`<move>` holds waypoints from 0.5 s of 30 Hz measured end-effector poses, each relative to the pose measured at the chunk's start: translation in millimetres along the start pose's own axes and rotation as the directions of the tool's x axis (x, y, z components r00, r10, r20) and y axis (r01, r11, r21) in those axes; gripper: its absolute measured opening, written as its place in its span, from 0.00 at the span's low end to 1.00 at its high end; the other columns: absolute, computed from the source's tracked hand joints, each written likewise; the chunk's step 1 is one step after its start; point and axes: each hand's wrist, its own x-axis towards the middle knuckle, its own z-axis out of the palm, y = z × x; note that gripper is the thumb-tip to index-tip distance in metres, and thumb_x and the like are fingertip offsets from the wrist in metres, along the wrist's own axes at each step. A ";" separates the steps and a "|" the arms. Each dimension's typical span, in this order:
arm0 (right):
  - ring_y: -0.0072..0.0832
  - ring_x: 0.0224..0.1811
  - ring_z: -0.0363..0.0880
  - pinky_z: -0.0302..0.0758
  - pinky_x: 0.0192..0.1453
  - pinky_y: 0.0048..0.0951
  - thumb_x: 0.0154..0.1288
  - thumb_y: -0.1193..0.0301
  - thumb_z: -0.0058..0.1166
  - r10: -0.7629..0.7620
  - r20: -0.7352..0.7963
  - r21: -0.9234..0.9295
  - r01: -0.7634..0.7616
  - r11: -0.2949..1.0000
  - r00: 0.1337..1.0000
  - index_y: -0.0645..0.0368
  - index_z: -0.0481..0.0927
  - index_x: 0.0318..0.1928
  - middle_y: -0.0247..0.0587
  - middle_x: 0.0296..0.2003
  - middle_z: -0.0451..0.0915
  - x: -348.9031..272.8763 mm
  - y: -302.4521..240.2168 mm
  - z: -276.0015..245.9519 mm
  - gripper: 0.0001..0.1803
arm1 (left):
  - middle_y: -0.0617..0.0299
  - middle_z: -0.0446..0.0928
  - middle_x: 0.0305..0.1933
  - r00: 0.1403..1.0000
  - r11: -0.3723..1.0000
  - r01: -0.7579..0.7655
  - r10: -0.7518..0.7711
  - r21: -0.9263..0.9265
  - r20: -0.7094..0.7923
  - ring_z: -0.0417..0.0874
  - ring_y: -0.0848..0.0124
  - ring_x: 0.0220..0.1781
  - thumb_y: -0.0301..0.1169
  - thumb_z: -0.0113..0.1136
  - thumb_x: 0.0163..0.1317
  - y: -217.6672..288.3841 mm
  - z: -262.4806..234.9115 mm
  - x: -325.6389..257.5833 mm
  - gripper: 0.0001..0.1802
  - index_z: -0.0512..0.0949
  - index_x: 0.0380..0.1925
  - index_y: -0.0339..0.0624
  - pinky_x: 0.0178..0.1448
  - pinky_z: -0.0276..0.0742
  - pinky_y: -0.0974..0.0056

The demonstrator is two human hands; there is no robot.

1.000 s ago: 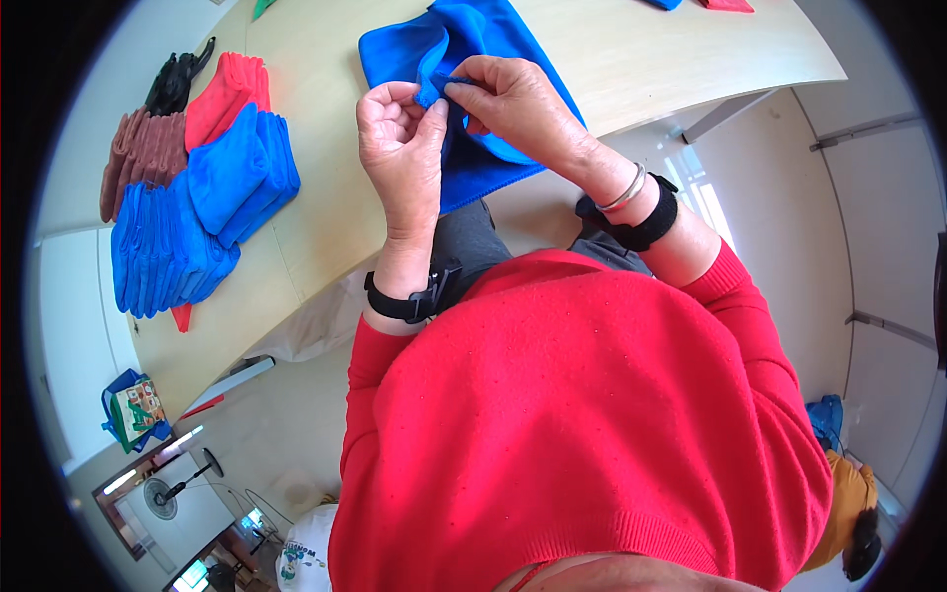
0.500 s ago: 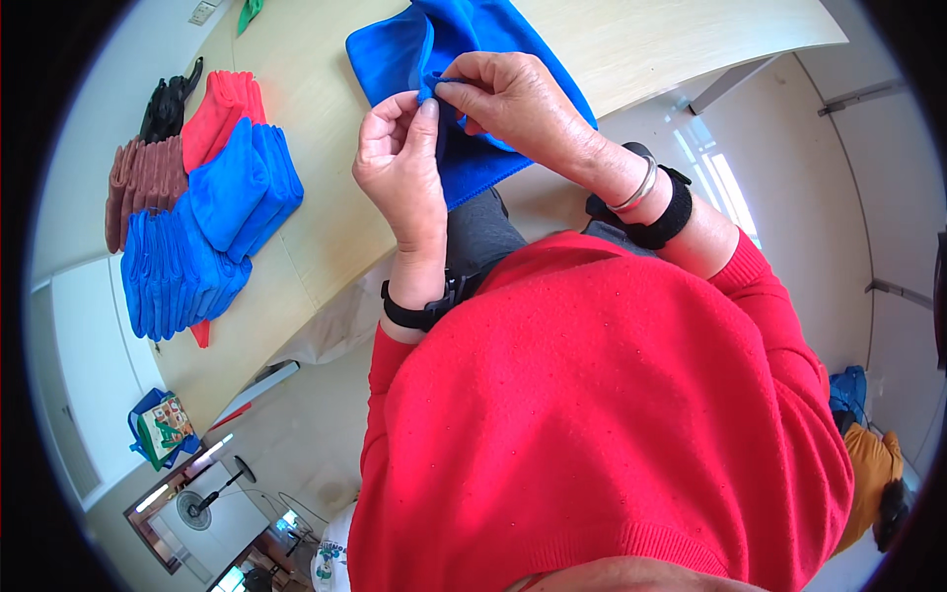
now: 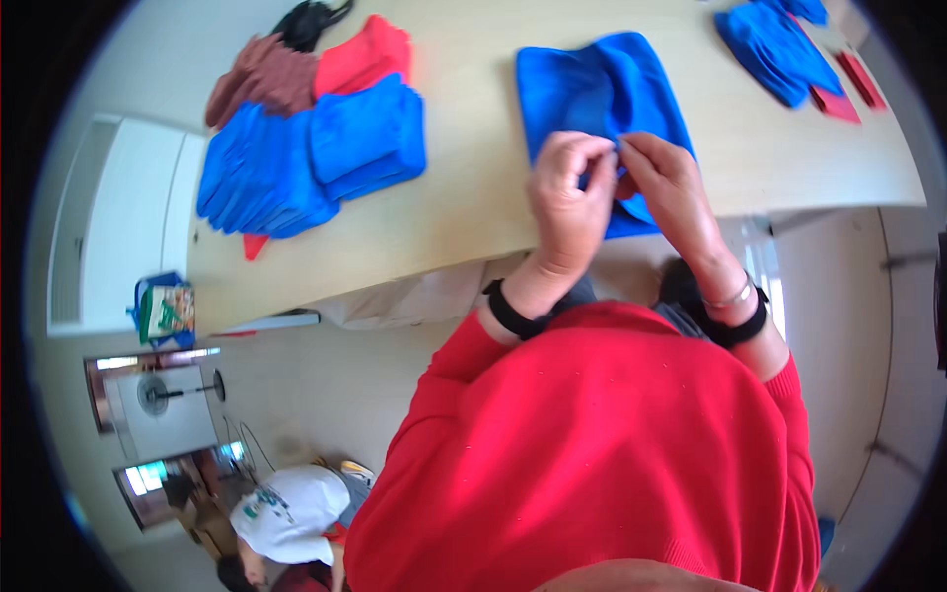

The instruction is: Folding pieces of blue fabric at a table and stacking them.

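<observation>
A blue cloth (image 3: 552, 89) with a soft, plush look lies partly on the table, with a raised fold along its middle. Above its near part, my left hand (image 3: 572, 202) pinches with thumb and forefinger. My right hand (image 3: 676, 192) meets it there, fingertips also pressed together on the cloth. The two pinches almost touch, and my fingers hide the exact bit of cloth between them. The cloth's near end hangs at the table's front edge.
On the table (image 3: 473, 148) at left stand piles of folded blue cloths (image 3: 261, 173), red cloths (image 3: 365, 59) and brown cloths (image 3: 261, 79), beside a black item (image 3: 308, 25). Crumpled blue cloth (image 3: 774, 49) and a red strip (image 3: 861, 81) lie far right. Behind left, a person in white (image 3: 296, 508) bends over.
The whole view has swung, so the table's right end and the person in white show more. Both hands stay close together, pinching the blue cloth, which now lies straighter before me.
</observation>
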 end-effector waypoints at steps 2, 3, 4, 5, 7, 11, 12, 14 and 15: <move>0.19 0.27 0.75 0.73 0.33 0.21 0.70 0.69 0.46 0.003 0.048 0.008 -0.003 1.000 0.999 0.66 0.77 0.40 0.33 0.26 0.76 1.2 5.9 3.4 0.12 | 0.57 0.75 0.29 0.999 1.000 0.013 -0.013 0.008 -0.041 0.77 0.61 0.31 0.14 0.61 0.48 1.5 -5.1 -3.1 0.09 0.75 0.27 0.39 0.35 0.74 0.62; 0.18 0.27 0.75 0.73 0.33 0.21 0.70 0.69 0.45 0.039 0.044 -0.003 -0.039 0.999 0.998 0.66 0.77 0.41 0.33 0.26 0.76 0.7 8.3 4.4 0.12 | 0.57 0.74 0.28 0.998 0.998 0.049 -0.050 -0.032 -0.044 0.77 0.60 0.30 0.14 0.61 0.47 1.9 -6.3 -5.2 0.09 0.75 0.27 0.39 0.34 0.73 0.61; 0.18 0.27 0.75 0.73 0.33 0.21 0.70 0.69 0.45 0.024 0.063 0.000 -0.024 1.000 0.998 0.66 0.77 0.41 0.33 0.26 0.76 1.0 8.4 6.1 0.12 | 0.57 0.74 0.28 0.997 0.999 0.038 -0.039 -0.018 -0.061 0.77 0.60 0.30 0.14 0.61 0.47 0.3 -7.9 -5.7 0.09 0.75 0.27 0.39 0.34 0.73 0.61; 0.18 0.27 0.75 0.74 0.34 0.20 0.70 0.68 0.46 0.051 0.063 0.046 -0.054 0.998 0.997 0.66 0.77 0.40 0.33 0.26 0.77 -0.3 8.0 6.1 0.12 | 0.57 0.74 0.28 0.998 1.000 0.017 -0.017 -0.002 -0.061 0.77 0.61 0.30 0.15 0.61 0.47 0.4 -8.0 -6.1 0.09 0.75 0.27 0.40 0.34 0.73 0.61; 0.19 0.27 0.76 0.74 0.35 0.20 0.70 0.67 0.46 0.111 0.064 0.137 -0.118 0.983 0.992 0.64 0.77 0.40 0.33 0.25 0.77 -0.8 7.1 6.8 0.13 | 0.58 0.74 0.27 0.998 0.999 -0.019 0.021 0.028 -0.054 0.76 0.61 0.30 0.15 0.62 0.46 -0.4 -9.3 -6.4 0.10 0.75 0.27 0.40 0.34 0.72 0.61; 0.20 0.28 0.79 0.76 0.34 0.22 0.69 0.65 0.48 0.205 0.100 0.272 -0.225 0.936 0.974 0.65 0.77 0.40 0.35 0.27 0.79 0.8 1.1 2.3 0.14 | 0.58 0.73 0.29 0.990 0.980 -0.129 0.135 0.155 -0.028 0.76 0.61 0.32 0.18 0.63 0.46 -3.8 -9.2 -5.8 0.09 0.76 0.28 0.40 0.35 0.71 0.60; 0.20 0.28 0.79 0.76 0.34 0.22 0.69 0.65 0.48 0.210 0.096 0.269 -0.229 0.936 0.973 0.65 0.77 0.40 0.35 0.27 0.79 1.4 2.2 1.2 0.14 | 0.58 0.73 0.29 0.991 0.981 -0.124 0.130 0.149 -0.027 0.76 0.61 0.32 0.18 0.63 0.46 -3.8 -8.2 -6.5 0.09 0.76 0.28 0.40 0.35 0.71 0.60; 0.21 0.29 0.79 0.76 0.35 0.22 0.68 0.64 0.49 0.270 0.107 0.293 -0.290 0.911 0.957 0.63 0.77 0.39 0.36 0.27 0.79 6.6 6.9 -0.6 0.14 | 0.58 0.74 0.31 0.983 0.951 -0.181 0.186 0.251 0.006 0.76 0.60 0.35 0.20 0.63 0.47 -4.3 -7.0 -9.8 0.09 0.77 0.29 0.41 0.38 0.71 0.59; 0.21 0.29 0.79 0.77 0.36 0.22 0.67 0.63 0.50 0.304 0.095 0.302 -0.319 0.898 0.948 0.62 0.77 0.38 0.36 0.27 0.79 9.2 8.4 -4.4 0.13 | 0.58 0.74 0.32 0.977 0.936 -0.209 0.210 0.282 0.029 0.76 0.59 0.36 0.21 0.63 0.47 -4.4 -3.9 -10.9 0.09 0.77 0.30 0.41 0.39 0.70 0.58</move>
